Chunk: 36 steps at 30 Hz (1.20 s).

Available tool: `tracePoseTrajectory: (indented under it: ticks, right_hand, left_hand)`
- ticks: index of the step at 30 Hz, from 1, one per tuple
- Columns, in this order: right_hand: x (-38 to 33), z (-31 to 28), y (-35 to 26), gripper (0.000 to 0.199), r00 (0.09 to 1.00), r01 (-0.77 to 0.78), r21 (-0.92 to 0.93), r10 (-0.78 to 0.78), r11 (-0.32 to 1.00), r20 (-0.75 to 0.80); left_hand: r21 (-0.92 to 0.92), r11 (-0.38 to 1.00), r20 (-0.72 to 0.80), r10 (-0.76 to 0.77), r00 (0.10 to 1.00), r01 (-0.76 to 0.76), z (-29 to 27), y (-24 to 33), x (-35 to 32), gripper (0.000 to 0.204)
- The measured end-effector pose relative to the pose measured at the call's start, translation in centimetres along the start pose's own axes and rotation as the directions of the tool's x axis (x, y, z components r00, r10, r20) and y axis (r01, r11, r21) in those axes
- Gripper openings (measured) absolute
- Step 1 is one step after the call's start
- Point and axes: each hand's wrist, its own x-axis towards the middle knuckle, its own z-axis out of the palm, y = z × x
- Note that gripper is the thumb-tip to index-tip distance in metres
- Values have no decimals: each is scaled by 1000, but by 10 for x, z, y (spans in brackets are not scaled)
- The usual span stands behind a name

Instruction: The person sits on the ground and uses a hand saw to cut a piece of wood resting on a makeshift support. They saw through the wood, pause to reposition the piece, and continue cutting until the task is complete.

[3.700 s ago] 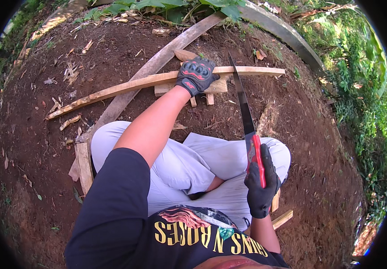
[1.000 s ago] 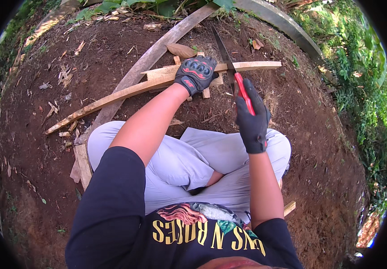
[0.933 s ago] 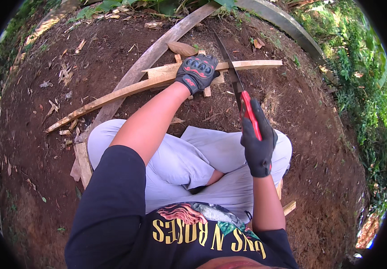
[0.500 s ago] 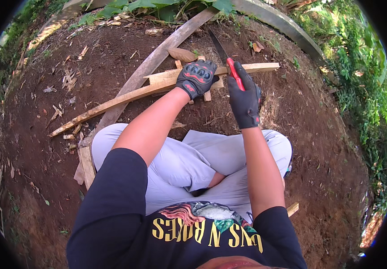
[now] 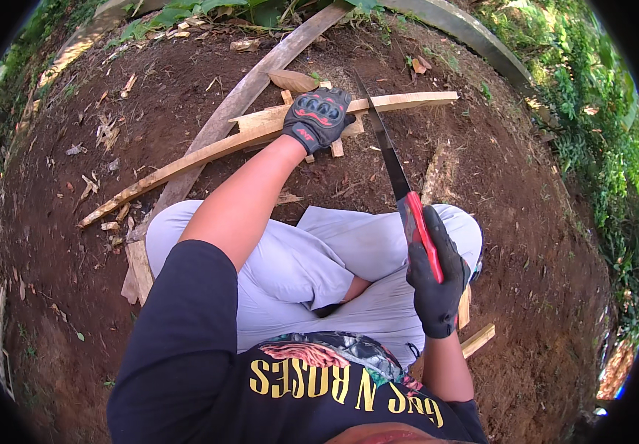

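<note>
My left hand (image 5: 318, 118), in a black glove with red trim, presses down on a long, narrow wooden strip (image 5: 186, 164) with its fingers curled over the far side. Beneath it are shorter wood pieces (image 5: 260, 118), partly hidden by the hand. In my gloved right hand (image 5: 439, 274), closed over my right thigh, is the red and grey handle of a handsaw (image 5: 417, 222). Its dark blade (image 5: 389, 152) points away from me and crosses the strip to the right of my left hand. Whether the teeth touch the wood I cannot tell.
A weathered plank (image 5: 260, 74) runs diagonally over the brown soil (image 5: 60, 244). One dry leaf (image 5: 293, 81) lies beyond my left hand. Wood offcuts (image 5: 478, 340) rest by my right arm, chips lie scattered at left, and a concrete edging (image 5: 475, 44) curves along the back.
My right hand has drawn the saw back toward my body, so the handle has left the strip and sits over my thigh. My left hand stays on the wood.
</note>
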Motion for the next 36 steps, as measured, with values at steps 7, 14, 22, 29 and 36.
tracePoseTrajectory:
  ticks: [7,14,22,29,36]
  right_hand:
    - [191,85,18,51,949,285,-7,-283,959,-138]
    - [139,69,24,53,941,303,-14,-301,953,-156]
    - [24,28,17,56,994,97,24,-95,995,-43]
    - [171,89,27,53,905,368,-89,-378,926,-195]
    - [120,69,26,55,942,279,-35,-281,960,-182]
  left_hand:
    - [-33,998,75,-45,996,47,-8,12,6,37]
    - [-43,998,50,-33,998,35,-9,7,5,37]
    - [-2,1000,25,-30,999,30,-4,5,2,37]
    - [-7,1000,-4,5,1000,-5,-4,8,4,36]
    - [-37,998,62,-45,997,47,-8,8,2,37]
